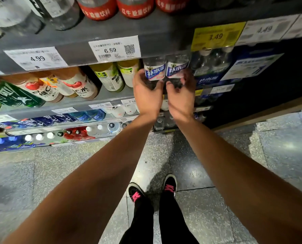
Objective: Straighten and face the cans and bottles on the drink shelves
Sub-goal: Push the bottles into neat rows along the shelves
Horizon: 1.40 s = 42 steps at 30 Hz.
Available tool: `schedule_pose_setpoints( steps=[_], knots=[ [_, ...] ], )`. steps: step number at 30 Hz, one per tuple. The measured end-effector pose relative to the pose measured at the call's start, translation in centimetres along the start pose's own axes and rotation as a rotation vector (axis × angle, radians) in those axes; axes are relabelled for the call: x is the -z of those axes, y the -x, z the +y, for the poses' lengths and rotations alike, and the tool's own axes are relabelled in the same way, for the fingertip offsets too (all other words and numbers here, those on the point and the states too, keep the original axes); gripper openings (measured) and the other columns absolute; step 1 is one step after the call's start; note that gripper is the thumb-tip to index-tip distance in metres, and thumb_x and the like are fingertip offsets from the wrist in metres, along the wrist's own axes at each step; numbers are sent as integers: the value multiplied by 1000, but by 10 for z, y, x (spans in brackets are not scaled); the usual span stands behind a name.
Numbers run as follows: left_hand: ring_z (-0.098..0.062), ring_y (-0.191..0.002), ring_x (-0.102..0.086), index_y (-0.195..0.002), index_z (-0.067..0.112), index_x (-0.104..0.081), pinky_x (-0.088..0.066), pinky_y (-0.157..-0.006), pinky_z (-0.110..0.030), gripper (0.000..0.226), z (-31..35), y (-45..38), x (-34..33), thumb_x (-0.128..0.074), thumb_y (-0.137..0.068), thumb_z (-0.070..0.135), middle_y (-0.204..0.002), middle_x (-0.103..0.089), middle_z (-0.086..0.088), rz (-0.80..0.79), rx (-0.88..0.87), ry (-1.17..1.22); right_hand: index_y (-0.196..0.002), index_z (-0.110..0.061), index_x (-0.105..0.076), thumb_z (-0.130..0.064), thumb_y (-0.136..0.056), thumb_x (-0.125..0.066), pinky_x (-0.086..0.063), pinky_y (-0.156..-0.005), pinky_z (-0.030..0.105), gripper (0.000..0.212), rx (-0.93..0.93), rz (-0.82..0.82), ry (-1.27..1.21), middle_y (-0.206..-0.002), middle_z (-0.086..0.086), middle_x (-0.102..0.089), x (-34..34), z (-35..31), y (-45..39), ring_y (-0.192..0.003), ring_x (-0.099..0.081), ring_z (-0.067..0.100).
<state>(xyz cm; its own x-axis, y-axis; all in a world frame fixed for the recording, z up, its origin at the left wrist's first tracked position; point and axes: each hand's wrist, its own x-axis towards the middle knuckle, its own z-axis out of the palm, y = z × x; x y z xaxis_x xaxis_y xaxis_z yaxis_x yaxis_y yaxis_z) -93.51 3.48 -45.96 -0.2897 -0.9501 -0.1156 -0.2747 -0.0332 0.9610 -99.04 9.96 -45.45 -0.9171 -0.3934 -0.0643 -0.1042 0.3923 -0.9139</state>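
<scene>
Head view, I'm facing the drink shelves with both arms out. My left hand (147,93) grips the left clear bottle (154,71), the one with the blue-and-white label; fingers curled round its lower body. My right hand (181,95) grips the right clear bottle (177,67), same label; fingers curled round its lower part too. The two bottles stand touching side by side on the second shelf (109,98), just under the upper shelf edge (79,43), labels facing me. Both look roughly upright, though the wide lens makes it hard to judge.

Left of them on that shelf: two yellow-green bottles (109,77), then bottles with a cherry picture (76,83), then green bottles (11,95) at the far left. Right of my hands: more clear bottles with dark blue labels (208,74), partly hidden behind a yellow price tag (217,36) reading 3.49. White price tags (114,48) on the upper shelf edge read 6.59 and 4.99. Bottles with red bands (99,10) sit on the top shelf. Lower shelves hold blue bottles (86,116) and white-capped ones (39,137).

Below: speckled floor tiles (278,155) and my black shoes with pink laces (170,185).
</scene>
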Motion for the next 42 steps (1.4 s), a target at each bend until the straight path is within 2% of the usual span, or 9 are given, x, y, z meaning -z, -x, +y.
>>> schedule_pose_setpoints(
  steps=[8,12,15,17,22,27,34,38,42],
  knots=[
    [-19,-103,-67,-120,5,-53,-54,-97,-33,46,-1,5,9,-72,-79,-4,-112,-68,-10,-38,7,19,-138,5,-44,-3,-86,-61,-43,-105,50,56,-41,-9,-53,-135,21,-54,1,-5,2,-128,-52,33],
    [14,-85,-61,-111,10,-56,-46,-81,-4,33,-17,8,38,-68,-84,-6,-96,-63,9,97,7,6,-127,-4,-54,-8,-87,-60,-50,-94,48,41,8,-27,-80,-121,15,-59,-6,-7,27,-111,-58,27],
    [17,-90,-58,-117,-3,-56,-47,-85,-8,36,-29,4,69,-70,-84,-2,-104,-61,2,265,-3,-25,-127,-9,-54,-13,-90,-60,-43,-92,19,38,12,-152,-106,-121,5,-61,-24,-8,47,-108,-56,15],
    [1,-110,-57,-128,-4,-50,-44,-96,-12,51,-32,-3,84,-74,-84,4,-120,-59,-8,298,1,-48,-131,-15,-52,-17,-92,-60,-35,-91,9,39,-11,-218,-95,-126,-5,-58,-39,-11,53,-111,-52,5],
    [-27,-136,-47,-142,-3,-39,-36,-116,-42,76,-38,-44,98,-81,-80,13,-143,-48,-18,173,38,-78,-147,-9,-37,-20,-95,-58,-37,-104,21,56,83,-221,44,-146,9,-50,-76,-20,52,-128,-52,19],
    [-27,-105,-62,-109,2,-53,-49,-98,-44,50,-45,-74,103,-82,-71,18,-111,-64,-16,126,-69,-136,-155,-7,-20,-16,-94,-57,-34,-100,25,72,61,-91,66,-153,20,-40,-117,-27,54,-129,-50,32],
    [-23,-93,-64,-101,4,-55,-52,-91,-38,48,-52,-81,108,-86,-67,19,-98,-66,-8,125,-136,-119,-152,4,-23,-12,-94,-55,-8,-121,27,68,12,83,130,-158,25,-23,-150,-27,43,-150,-17,34],
    [-16,-85,-62,-97,7,-55,-52,-84,-27,44,-52,-81,109,-86,-69,18,-92,-65,-2,146,-157,-88,-147,9,-31,-3,-89,-56,-15,-121,30,64,57,178,147,-153,30,-28,-159,-30,47,-147,-25,37],
    [-24,-88,-67,-94,11,-51,-54,-86,-40,45,-55,-84,112,-88,-69,18,-94,-69,-9,113,-115,-77,-141,9,-34,0,-83,-62,-35,-112,30,65,-38,137,-34,-139,25,-49,-165,-27,41,-130,-49,35]
  ],
)
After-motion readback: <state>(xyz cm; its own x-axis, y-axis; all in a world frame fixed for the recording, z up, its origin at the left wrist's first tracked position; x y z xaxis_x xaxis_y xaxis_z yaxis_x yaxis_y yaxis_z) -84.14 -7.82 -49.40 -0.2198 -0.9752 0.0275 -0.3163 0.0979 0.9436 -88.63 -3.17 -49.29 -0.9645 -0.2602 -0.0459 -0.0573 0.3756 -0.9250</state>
